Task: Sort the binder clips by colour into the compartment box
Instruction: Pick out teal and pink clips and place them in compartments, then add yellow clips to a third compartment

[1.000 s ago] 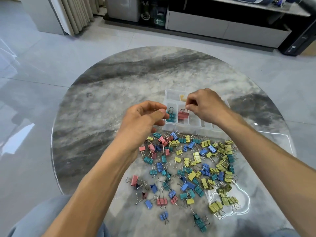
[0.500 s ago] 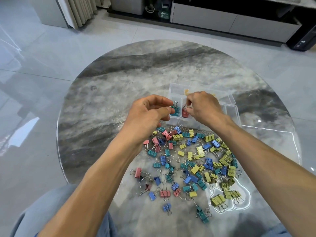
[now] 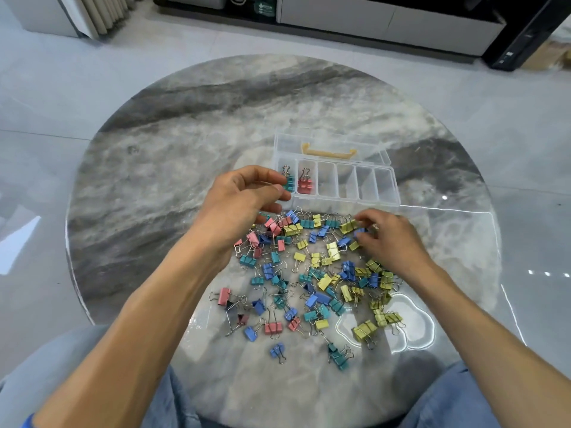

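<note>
Before the clear compartment box, the left hand hangs loosely curled, hiding part of its teal clip, while the right hand pinches a half-hidden blue clip from the pile.

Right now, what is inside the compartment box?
The box holds teal clips in its leftmost slot and red clips in the next. The other four slots look empty. The left hand hides part of the leftmost slot, so the teal count is unclear.
</note>
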A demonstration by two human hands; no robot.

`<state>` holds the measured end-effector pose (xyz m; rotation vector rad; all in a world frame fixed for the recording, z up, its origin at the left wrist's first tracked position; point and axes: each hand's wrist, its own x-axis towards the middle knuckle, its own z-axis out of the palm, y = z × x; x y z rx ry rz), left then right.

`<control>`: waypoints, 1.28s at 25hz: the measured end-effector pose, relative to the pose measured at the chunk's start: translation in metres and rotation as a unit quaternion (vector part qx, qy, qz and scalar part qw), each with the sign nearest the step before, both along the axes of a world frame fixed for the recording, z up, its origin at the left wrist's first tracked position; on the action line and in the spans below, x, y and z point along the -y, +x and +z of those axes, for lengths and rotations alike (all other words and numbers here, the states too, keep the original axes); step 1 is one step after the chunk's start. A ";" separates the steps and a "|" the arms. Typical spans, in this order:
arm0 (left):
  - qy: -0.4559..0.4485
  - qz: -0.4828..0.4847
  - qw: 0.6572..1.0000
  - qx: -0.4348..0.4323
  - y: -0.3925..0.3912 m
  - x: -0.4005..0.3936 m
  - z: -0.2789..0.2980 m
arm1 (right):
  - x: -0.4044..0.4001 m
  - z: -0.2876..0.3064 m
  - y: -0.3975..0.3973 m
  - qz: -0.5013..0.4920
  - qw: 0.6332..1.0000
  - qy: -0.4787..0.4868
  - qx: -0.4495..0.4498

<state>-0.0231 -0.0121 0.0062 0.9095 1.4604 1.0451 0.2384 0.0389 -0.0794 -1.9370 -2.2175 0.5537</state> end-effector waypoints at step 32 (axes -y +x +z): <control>0.132 -0.154 0.960 -0.195 0.033 0.003 -0.037 | 0.011 0.052 -0.042 0.056 0.851 -0.156 -0.498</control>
